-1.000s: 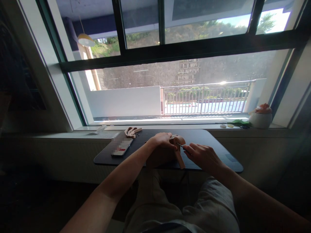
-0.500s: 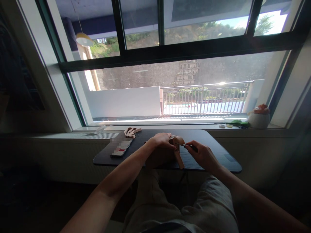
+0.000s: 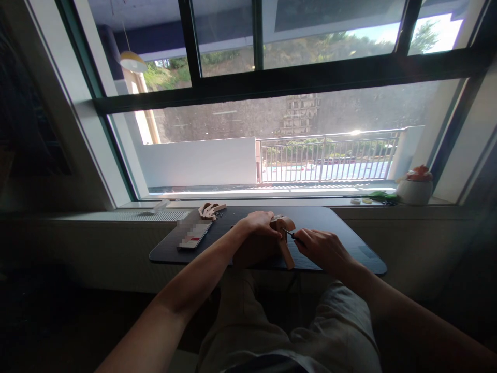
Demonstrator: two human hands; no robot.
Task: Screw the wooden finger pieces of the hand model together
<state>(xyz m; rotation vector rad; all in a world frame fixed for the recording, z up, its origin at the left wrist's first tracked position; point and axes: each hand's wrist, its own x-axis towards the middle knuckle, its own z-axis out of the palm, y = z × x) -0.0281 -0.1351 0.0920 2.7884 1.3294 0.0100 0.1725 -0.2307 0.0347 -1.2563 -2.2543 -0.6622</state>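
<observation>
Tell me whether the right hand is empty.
No: the right hand grips a thin tool, whose shaft points at the curved wooden piece above the table.

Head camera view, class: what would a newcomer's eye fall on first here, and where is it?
The bright window comes first, filling the upper part of the picture. Below, at a dark table, the left hand holds a curved wooden piece and the right hand a slim tool pointed at it. A white pot stands on the sill at right.
</observation>
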